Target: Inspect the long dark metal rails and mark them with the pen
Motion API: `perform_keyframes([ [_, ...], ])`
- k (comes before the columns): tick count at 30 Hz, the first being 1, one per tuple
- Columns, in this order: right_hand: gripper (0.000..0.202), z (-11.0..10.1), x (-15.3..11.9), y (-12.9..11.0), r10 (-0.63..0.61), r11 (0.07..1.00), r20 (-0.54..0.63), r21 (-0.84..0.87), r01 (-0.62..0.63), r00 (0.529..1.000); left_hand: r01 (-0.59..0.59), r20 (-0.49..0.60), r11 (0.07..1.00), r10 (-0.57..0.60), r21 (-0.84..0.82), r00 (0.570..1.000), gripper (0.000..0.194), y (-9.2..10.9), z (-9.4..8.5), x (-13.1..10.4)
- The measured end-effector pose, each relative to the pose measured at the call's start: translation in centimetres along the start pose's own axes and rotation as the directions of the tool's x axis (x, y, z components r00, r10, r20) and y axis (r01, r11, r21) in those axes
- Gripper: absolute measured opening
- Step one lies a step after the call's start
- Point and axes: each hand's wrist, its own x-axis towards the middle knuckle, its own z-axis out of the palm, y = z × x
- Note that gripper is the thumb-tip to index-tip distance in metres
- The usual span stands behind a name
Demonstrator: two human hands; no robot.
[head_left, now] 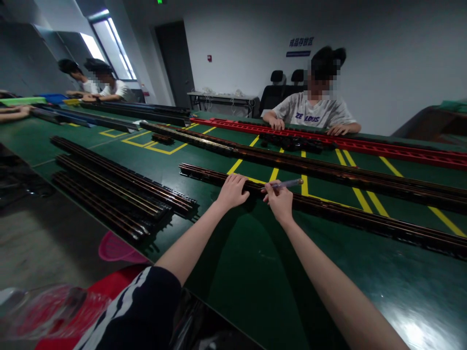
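A long dark rail strip [339, 208] with copper-coloured lines runs across the green table in front of me. My left hand [233, 190] rests on it, fingers curled over its far side and thumb on the near side. Just to the right, my right hand [279, 198] grips a clear pen-like tool [290, 183], its thicker end pointing right. The tool's left end lies close to the strip; whether it touches cannot be made out. Behind runs a second long dark strip [251, 154], parallel to the first.
Several shorter dark strips [120, 177] lie stacked at the left. Across the table a person [314, 107] has both hands at a red ladder-like rail [365, 143], near black parts [295, 143]. Yellow tape lines mark the tabletop. A pink basin [116, 248] stands below the left edge.
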Motion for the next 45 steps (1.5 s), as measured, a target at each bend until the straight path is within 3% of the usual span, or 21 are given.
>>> perform_keyframes([
  [9, 0.04, -1.0, -0.1, 0.0, 0.071, 0.991, 0.054, 0.113, -0.077, 0.996, 0.183, -0.09, 0.982, -0.187, -0.051, 0.978, 0.021, 2.0, 1.2, 0.9],
  [18, 0.035, -1.8, -0.4, 0.4, 0.035, 0.988, 0.159, 0.142, -0.058, 0.987, 0.25, -0.101, 0.967, -0.253, -0.049, 0.962, 0.022, 2.5, 1.5, 0.9],
  [29, 0.036, -2.3, -0.5, 0.7, 0.021, 0.994, 0.143, 0.105, -0.037, 0.989, 0.201, -0.128, 0.979, -0.195, 0.031, 0.972, 0.025, 2.1, 2.2, 0.8],
  [45, 0.045, -2.6, -0.5, 0.4, 0.025, 0.999, 0.08, 0.037, -0.028, 0.996, 0.029, -0.053, 0.999, -0.028, 0.031, 0.998, 0.039, 2.4, 2.1, 0.5],
])
